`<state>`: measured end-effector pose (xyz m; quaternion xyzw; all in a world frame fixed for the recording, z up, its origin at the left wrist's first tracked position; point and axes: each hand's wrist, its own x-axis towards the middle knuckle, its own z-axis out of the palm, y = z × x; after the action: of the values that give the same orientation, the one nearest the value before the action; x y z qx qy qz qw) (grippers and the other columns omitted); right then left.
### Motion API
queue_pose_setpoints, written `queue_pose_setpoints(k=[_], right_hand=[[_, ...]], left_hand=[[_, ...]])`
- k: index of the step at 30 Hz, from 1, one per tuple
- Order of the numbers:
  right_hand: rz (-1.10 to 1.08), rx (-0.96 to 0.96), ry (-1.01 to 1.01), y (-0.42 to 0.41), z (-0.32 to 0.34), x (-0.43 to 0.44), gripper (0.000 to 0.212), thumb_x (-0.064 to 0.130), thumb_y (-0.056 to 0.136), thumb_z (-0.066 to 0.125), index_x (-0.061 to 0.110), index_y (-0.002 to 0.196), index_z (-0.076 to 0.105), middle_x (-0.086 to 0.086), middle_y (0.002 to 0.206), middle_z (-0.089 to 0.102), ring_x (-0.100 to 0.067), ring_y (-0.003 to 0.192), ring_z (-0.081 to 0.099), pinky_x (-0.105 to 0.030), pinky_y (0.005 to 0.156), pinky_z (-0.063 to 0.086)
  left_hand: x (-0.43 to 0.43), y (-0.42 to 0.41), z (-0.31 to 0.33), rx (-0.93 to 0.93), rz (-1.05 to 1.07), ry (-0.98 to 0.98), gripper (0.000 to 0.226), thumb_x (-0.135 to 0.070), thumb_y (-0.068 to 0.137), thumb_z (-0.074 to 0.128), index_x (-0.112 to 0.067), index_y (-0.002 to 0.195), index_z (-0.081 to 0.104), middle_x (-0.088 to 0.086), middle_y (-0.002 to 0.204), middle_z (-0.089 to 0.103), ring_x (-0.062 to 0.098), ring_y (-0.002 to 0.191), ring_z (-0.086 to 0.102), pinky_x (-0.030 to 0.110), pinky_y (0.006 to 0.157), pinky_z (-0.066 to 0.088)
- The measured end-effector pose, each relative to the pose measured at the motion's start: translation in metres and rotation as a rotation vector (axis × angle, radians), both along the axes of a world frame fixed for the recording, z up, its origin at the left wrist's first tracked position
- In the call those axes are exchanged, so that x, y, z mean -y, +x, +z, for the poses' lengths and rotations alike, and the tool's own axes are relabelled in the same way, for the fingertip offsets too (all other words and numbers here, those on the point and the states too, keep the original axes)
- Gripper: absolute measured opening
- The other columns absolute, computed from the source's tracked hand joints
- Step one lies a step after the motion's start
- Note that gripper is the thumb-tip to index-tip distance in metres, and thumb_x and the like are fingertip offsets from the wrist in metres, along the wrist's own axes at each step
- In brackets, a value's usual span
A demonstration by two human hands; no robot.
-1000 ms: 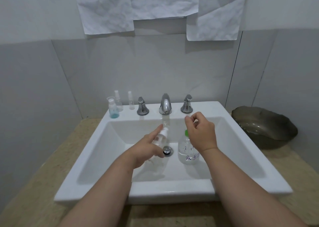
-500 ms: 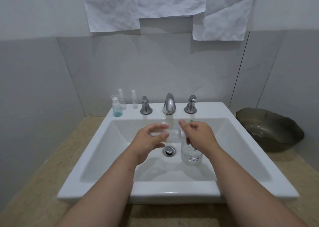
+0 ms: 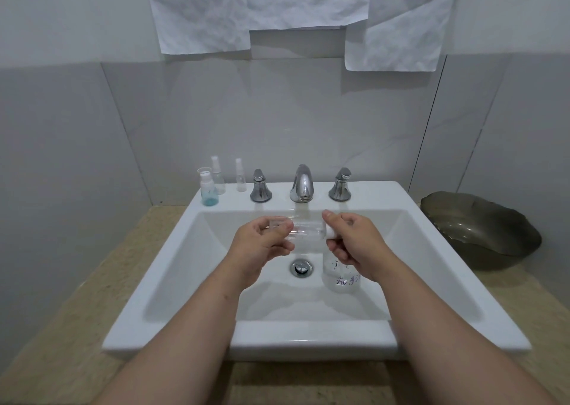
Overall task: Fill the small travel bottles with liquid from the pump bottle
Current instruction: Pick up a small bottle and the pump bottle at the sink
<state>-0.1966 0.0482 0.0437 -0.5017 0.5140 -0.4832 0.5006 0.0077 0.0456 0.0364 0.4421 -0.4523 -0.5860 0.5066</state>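
A small clear travel bottle [image 3: 305, 233] lies sideways in the air above the sink basin. My left hand [image 3: 262, 244] grips its base end, and my right hand [image 3: 354, 246] pinches its white cap [image 3: 330, 233] at the other end. The clear pump bottle [image 3: 340, 276] with handwriting stands in the basin under my right hand, which hides its top. Three more small bottles stand on the sink's back left ledge: one with blue liquid [image 3: 208, 190], and two clear spray bottles [image 3: 217, 175] [image 3: 240, 175].
The white sink [image 3: 172, 284] has a drain [image 3: 301, 268] in the middle, and a chrome faucet [image 3: 302, 188] between two handles [image 3: 260, 185] [image 3: 340, 184]. A dark bowl [image 3: 481, 235] sits on the beige counter at right. Crumpled paper sheets [image 3: 290, 0] hang on the wall.
My left hand has lifted the small bottle and turned it sideways. My right hand came off the pump bottle and took hold of the small bottle's cap.
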Motion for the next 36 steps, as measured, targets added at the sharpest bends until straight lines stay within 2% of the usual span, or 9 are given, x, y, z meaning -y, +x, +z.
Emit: queue_pose_setpoints(k=[4,7,10,13,18,23,27,31,36], right_hand=[[0.054,-0.028,-0.07,0.0035,-0.0026,-0.0007,0.033,0.036,0.094,0.071,0.01,0.081,0.057,-0.014,0.063,0.06,-0.019,0.044,0.041,-0.021,0.042,0.028],[0.012,-0.023,-0.069,0.002,-0.0029,-0.0003,0.033,0.038,0.093,0.072,0.01,0.08,0.058,-0.014,0.063,0.059,-0.019,0.043,0.04,-0.021,0.042,0.029],[-0.064,-0.028,-0.052,0.0009,-0.0024,0.0008,0.035,0.04,0.093,0.071,0.011,0.078,0.058,-0.012,0.06,0.058,-0.018,0.041,0.039,-0.021,0.041,0.029],[-0.084,0.001,-0.047,0.0008,-0.0009,0.001,0.035,0.04,0.093,0.071,0.013,0.076,0.058,-0.012,0.06,0.057,-0.017,0.039,0.038,-0.021,0.041,0.028],[-0.085,-0.007,-0.045,0.001,-0.0006,-0.0001,0.034,0.04,0.093,0.072,0.013,0.076,0.058,-0.011,0.059,0.058,-0.016,0.04,0.04,-0.021,0.041,0.03],[-0.11,-0.019,-0.038,0.0006,-0.0003,-0.0011,0.033,0.04,0.093,0.072,0.012,0.079,0.06,-0.01,0.058,0.058,-0.017,0.04,0.04,-0.022,0.042,0.03],[-0.11,-0.038,-0.047,0.0017,-0.0004,-0.0008,0.035,0.039,0.092,0.072,0.012,0.077,0.057,-0.011,0.058,0.057,-0.017,0.04,0.04,-0.023,0.043,0.029],[-0.109,-0.035,-0.043,0.0016,-0.0005,-0.0017,0.035,0.039,0.092,0.072,0.012,0.076,0.056,-0.011,0.058,0.057,-0.017,0.039,0.039,-0.022,0.043,0.029],[-0.084,-0.067,-0.053,0.0027,-0.0005,-0.0018,0.036,0.039,0.092,0.072,0.01,0.078,0.057,-0.012,0.06,0.058,-0.017,0.04,0.039,-0.022,0.041,0.029]], left_hand=[[0.001,-0.0015,0.003,0.161,0.099,0.14,0.061,-0.058,0.091,0.069,0.002,0.1,0.069,0.015,0.07,0.071,0.018,0.048,0.058,0.024,0.047,0.048],[0.0012,0.0013,0.0031,0.177,0.029,0.23,0.078,-0.077,0.092,0.049,-0.002,0.091,0.07,0.014,0.081,0.076,0.021,0.048,0.058,0.027,0.047,0.044],[0.0049,0.0027,0.0027,-0.034,0.042,0.179,0.054,-0.059,0.1,0.054,-0.01,0.113,0.073,0.004,0.118,0.075,0.022,0.06,0.065,0.028,0.052,0.048],[0.0057,0.0062,0.0029,-0.131,0.0,0.071,0.026,-0.022,0.099,0.067,-0.013,0.122,0.072,0.011,0.117,0.072,0.021,0.065,0.065,0.026,0.057,0.052],[0.0041,-0.0014,-0.0007,0.178,0.089,0.074,0.057,-0.063,0.1,0.051,-0.011,0.11,0.072,0.01,0.087,0.075,0.02,0.049,0.058,0.027,0.048,0.047],[0.0069,0.0053,-0.0026,-0.002,0.01,0.043,0.031,-0.029,0.1,0.068,-0.015,0.127,0.067,0.011,0.11,0.074,0.019,0.057,0.061,0.027,0.051,0.051],[0.0046,-0.0025,-0.0029,0.15,0.067,0.093,0.053,-0.063,0.1,0.052,-0.016,0.119,0.067,0.011,0.102,0.077,0.022,0.051,0.061,0.03,0.05,0.052],[0.0064,0.0029,-0.0019,-0.053,-0.044,0.082,0.031,-0.029,0.101,0.066,-0.015,0.128,0.064,0.015,0.114,0.072,0.021,0.058,0.063,0.029,0.055,0.056],[0.0059,-0.0029,-0.0043,0.111,0.023,0.146,0.058,-0.062,0.101,0.051,-0.009,0.12,0.066,0.013,0.096,0.074,0.021,0.05,0.057,0.028,0.05,0.049]])
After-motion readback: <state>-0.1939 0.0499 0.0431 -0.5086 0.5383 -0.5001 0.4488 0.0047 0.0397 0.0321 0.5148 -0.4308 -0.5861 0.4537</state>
